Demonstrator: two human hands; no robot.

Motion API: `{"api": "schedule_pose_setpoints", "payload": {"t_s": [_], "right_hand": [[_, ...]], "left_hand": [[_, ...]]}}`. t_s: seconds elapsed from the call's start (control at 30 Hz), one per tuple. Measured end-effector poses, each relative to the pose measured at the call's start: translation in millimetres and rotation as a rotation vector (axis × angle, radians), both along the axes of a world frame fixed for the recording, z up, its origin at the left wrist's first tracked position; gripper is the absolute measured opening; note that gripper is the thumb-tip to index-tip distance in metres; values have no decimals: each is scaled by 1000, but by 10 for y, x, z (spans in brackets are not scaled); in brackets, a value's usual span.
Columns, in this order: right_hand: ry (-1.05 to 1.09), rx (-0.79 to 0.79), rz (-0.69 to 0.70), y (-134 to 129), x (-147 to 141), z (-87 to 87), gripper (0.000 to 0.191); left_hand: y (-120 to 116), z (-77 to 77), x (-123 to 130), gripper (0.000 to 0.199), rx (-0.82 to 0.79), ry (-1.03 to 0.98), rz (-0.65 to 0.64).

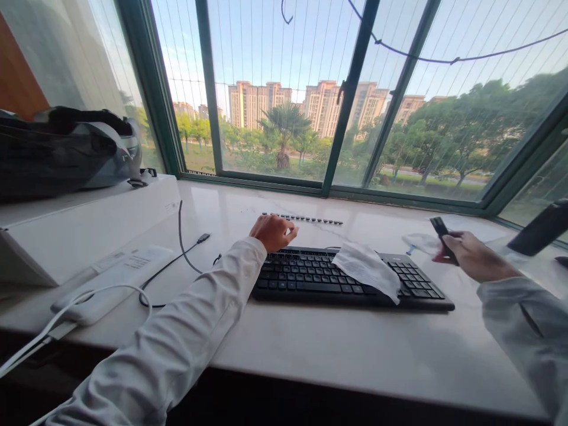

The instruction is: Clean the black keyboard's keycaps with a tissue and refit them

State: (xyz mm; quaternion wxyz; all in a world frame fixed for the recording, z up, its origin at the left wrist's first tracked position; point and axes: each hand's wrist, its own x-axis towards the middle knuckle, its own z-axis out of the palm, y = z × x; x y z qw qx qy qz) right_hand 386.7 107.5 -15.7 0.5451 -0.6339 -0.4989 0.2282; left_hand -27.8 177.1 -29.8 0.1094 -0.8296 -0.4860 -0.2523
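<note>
Keyboard (306, 288), black and full-size, lies mid-surface with its long front side towards the near edge. We judge it stiff and fairly light, best lifted by both short ends, clear of the keys. Across its right half lies a white wipe (364, 267), thin and limp; we expect it to weigh almost nothing and pinch up easily by a corner. Our left hand (273, 232) hangs over the keyboard's far left corner, fingers loosely curled; we cannot tell whether they hold anything. Just beyond, towards the surface's far edge, sits a row of small black pieces (326, 221), perhaps keycaps, probably hard, easily scattered, and best pinched singly by their sides. Near the surface's right end, our right hand (473, 253) closes around a slim black object (438, 226), seemingly rigid and light, gripped around its lower part.
</note>
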Motion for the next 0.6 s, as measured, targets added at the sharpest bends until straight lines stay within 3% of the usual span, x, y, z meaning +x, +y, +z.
{"api": "schedule_pose_setpoints", "payload": {"t_s": [0.13, 0.23, 0.37, 0.47, 0.6], "right_hand": [[342, 84, 436, 74, -939, 375, 33], [504, 180, 573, 240, -1673, 462, 30], [713, 130, 620, 487, -2251, 250, 34], [840, 101, 580, 572, -2388, 27, 35], [932, 18, 590, 558, -2432, -95, 39]], "left_hand": [[-12, -3, -9, 44, 14, -5, -28], [-11, -16, -27, 43, -15, -20, -73], [23, -79, -46, 38, -237, -97, -186], [68, -145, -57, 41, -495, -180, -291], [114, -177, -75, 47, -648, -266, -350]]}}
